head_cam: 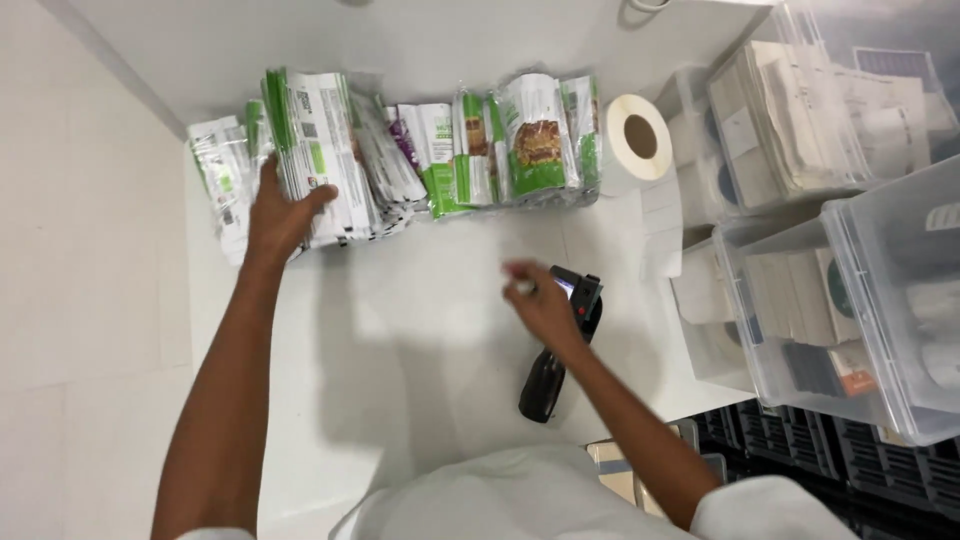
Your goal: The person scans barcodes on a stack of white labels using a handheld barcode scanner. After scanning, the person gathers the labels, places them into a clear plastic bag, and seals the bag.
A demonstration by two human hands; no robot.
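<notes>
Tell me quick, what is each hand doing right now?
Left hand: open, pressed flat on the row of packets, holding nothing.
Right hand: blurred above the black handheld scanner; its grip cannot be told.

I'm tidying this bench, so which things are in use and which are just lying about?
In use: left hand on the pouch row; right hand over the black handheld scanner.
Lying about: label roll, clear bins of paper stacks.
</notes>
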